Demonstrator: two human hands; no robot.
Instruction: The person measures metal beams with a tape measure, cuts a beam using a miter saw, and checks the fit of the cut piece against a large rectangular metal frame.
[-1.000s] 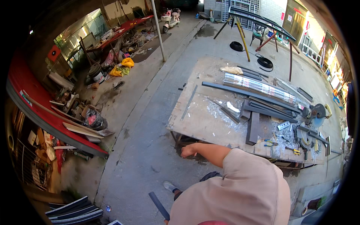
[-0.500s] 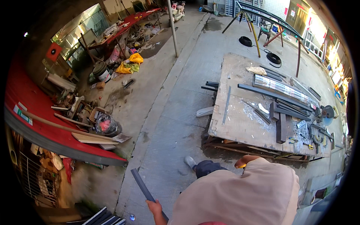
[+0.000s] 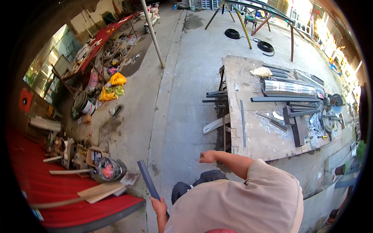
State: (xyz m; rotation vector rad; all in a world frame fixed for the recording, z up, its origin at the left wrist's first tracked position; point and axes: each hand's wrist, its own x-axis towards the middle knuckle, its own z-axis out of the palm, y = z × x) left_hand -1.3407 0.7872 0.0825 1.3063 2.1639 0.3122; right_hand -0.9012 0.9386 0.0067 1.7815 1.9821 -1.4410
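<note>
A dark grey metal profile slants up and away from my left hand, whose fingers wrap round its lower part. My right arm reaches out ahead of my body over the concrete floor. The right hand at its end is closed, and what it may hold is too small to make out. Right of it stands a low wooden worktable. On the table lie several dark metal profiles, a foil-wrapped bundle and brown box-section pieces. Neither hand touches the table.
A cut-off saw sits at the table's right end. White-ended lengths stick out from its left side. To my left are a red sheet, boards and a bucket. A pole stands ahead.
My right hand has swung forward and left, away from the table edge; something yellow showed in it before. The left hand still grips the profile. The view has turned and shifted forward.
</note>
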